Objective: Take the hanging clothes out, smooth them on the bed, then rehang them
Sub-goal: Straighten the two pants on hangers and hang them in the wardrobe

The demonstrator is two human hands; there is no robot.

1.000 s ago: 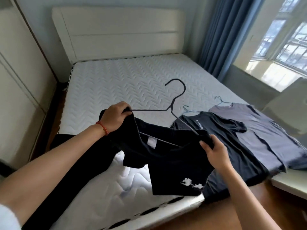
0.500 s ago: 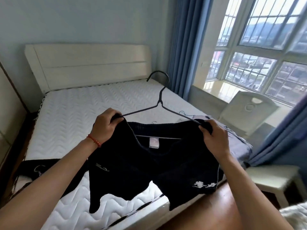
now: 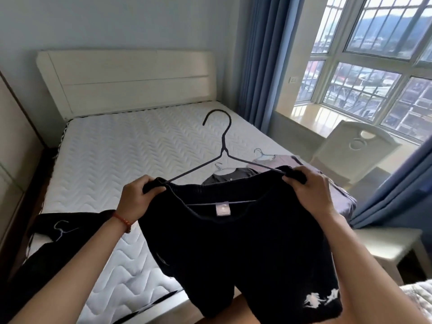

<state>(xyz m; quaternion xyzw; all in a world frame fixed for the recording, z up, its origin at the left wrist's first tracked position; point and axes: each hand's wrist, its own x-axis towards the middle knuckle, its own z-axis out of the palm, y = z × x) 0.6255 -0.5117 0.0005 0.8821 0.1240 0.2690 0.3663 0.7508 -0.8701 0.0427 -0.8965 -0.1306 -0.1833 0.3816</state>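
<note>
Hands: two, left hand (image 3: 138,199) and right hand (image 3: 308,192), each grip pinching one black shorts (image 3: 245,249) waistband on one black hanger (image 3: 223,157), above bed (image 3: 121,160). Beyond grips, two shirts; left, one black garment (image 3: 46,244).

The black shorts (image 3: 245,242) hide most of the dark shirt (image 3: 230,177) behind.

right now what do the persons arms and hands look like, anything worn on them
Both forearms are bare, with no sleeves in view. The left hand has a thin red cord bracelet with small beads at its wrist. The right hand shows no ring, watch or glove.
</note>
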